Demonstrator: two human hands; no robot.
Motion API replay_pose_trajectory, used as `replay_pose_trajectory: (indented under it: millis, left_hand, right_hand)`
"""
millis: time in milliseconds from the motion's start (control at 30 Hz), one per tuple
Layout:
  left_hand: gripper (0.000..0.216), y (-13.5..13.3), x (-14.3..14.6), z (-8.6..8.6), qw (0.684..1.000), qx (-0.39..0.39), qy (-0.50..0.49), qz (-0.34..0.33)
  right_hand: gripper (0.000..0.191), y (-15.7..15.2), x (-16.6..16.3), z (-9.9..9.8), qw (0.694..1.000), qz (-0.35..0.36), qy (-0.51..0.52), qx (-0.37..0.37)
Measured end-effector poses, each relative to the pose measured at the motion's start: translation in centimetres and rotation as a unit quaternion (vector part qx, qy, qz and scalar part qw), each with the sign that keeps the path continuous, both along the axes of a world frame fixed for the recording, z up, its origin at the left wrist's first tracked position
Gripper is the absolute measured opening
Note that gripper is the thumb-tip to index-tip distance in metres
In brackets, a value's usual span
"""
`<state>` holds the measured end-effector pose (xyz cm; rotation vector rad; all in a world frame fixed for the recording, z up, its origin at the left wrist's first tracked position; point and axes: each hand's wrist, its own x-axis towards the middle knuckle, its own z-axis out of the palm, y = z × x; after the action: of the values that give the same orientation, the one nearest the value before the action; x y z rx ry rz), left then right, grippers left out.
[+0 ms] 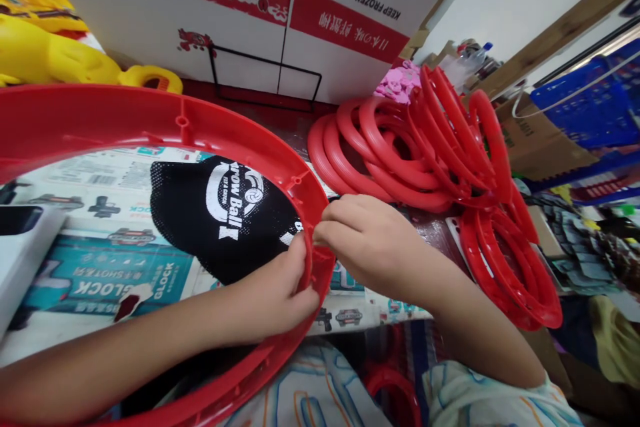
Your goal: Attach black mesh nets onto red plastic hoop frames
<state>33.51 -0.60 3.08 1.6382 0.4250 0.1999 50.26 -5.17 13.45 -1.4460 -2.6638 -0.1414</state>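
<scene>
Head view: large red plastic ring [235, 133] fills the left and centre, above a tabletop [295, 127] partly covered by printed cardboard [167, 280]. Its ribbed inner face and small bosses show; a wire stand [270, 61] is behind it. Left hand [277, 290] is at the ring's right side, reaching across the opening, fingers clamped on the band. Right hand [367, 237] is at the same stretch from the outer side, fingers curled together against the rim; can't tell whether they pinch anything. Black mesh fabric [185, 210] with white "Ball" lettering shows through the ring's opening; a dark bit shows just beside the right knuckles, attachment unclear.

Step, as judged: two-handed close work at one spot on the rim, left bracing, right working the edge. Next move would call for a steady left hold and fine right-finger control.

Smaller red rings [369, 127] piled to the right, apart from the hands. White carton [245, 40] behind.
</scene>
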Motion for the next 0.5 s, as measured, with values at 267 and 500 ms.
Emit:
replay_pose_trajectory:
  millis: [267,500]
  left_hand:
    - [0.061,-0.3,-0.15,-0.69,0.992,-0.101,-0.069,-0.013]
    - [0.052,0.08,-0.45,0.11,0.994,-0.048,-0.091,-0.036]
  right_hand:
    - [0.021,0.07,0.73,0.1,0.996,-0.037,0.05,-0.064]
    - [0.019,-0.41,0.75,-0.08,0.994,-0.05,0.06,-0.07]
